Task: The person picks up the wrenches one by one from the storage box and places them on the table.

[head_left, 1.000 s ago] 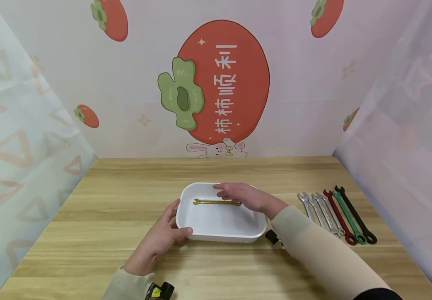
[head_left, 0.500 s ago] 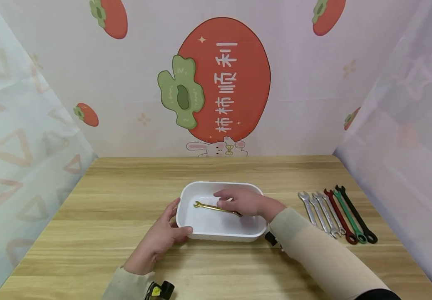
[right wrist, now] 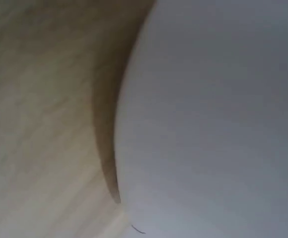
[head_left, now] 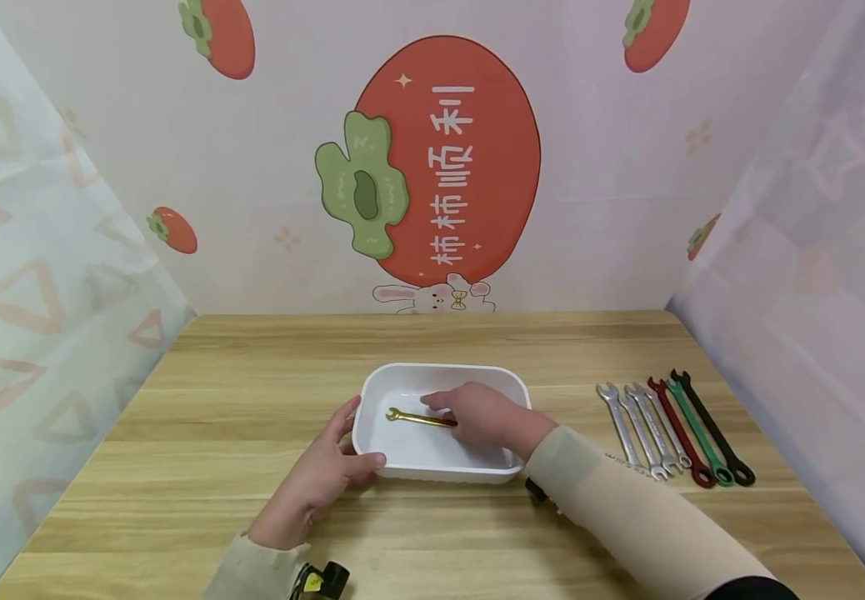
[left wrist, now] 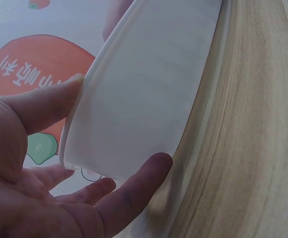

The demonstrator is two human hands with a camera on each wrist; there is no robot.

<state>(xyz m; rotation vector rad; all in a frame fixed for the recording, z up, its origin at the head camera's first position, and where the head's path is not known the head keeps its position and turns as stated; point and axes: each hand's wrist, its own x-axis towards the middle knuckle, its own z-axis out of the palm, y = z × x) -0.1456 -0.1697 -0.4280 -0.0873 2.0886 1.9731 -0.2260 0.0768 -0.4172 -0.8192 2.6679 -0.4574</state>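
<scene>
A white rectangular tray [head_left: 410, 457] stands on the wooden table. My left hand [head_left: 327, 458] grips its left end, the thumb at the near rim and the fingers along the side. In the left wrist view, fingertips [left wrist: 159, 163] lie against the tray's outer wall. Inside the tray is a gold combination wrench [head_left: 417, 417], its open-ended jaw to the left. My right hand [head_left: 485, 417] reaches in over the right side, index finger extended, other fingers curled at the wrench's right part. That end of the wrench is hidden by the hand. The right wrist view shows mostly tray wall [right wrist: 208, 119].
To the right of the tray lies a row of wrenches: several silver ones [head_left: 638, 425], a red one [head_left: 682, 429], a green one [head_left: 701, 432] and a black one [head_left: 713, 429]. A printed persimmon backdrop [head_left: 462, 167] rises behind the table [head_left: 267, 350].
My right hand has lowered into the tray and curled its fingers at the wrench. The wrench has turned to a slight slant, its right part nearer me. The left hand and tray hold still.
</scene>
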